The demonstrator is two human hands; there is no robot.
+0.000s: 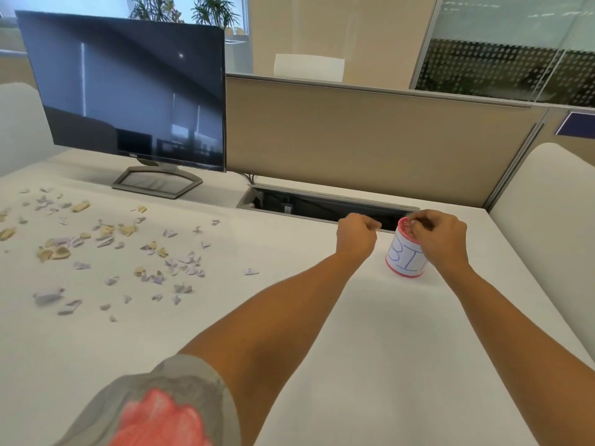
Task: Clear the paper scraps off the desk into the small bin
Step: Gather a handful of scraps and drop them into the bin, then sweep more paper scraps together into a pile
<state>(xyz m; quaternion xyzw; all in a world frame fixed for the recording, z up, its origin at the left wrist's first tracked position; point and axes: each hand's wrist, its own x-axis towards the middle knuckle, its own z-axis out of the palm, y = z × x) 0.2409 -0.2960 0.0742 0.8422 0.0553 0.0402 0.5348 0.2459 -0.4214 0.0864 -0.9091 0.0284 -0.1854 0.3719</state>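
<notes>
- Paper scraps [106,239]: several dozen torn bits lie scattered over the left part of the white bench [402,333]. They are too many and too blurred to count exactly. They come in two colours, pale lilac-white and tan. All of them are well apart from the bin.
- One dark monitor [128,91] stands on its grey foot at the back of the bench, behind the scatter.
- One stray scrap [251,271] lies alone to the right of the main scatter, the nearest piece to the hands.
- One open cable slot [309,204] runs along the back edge, below the beige partition [370,136].
- Left hand [355,235]: the fingers are curled into a loose fist just left of the bin. Whether it encloses any paper cannot be told.
- One small bin [404,259] stands upright at the right rear of the bench, in front of the slot. It has a pink rim and base and a white label with blue letters.
- Right hand [439,235]: the fingertips are gathered together over the bin's mouth. Whether they pinch a scrap or touch the rim cannot be told.
</notes>
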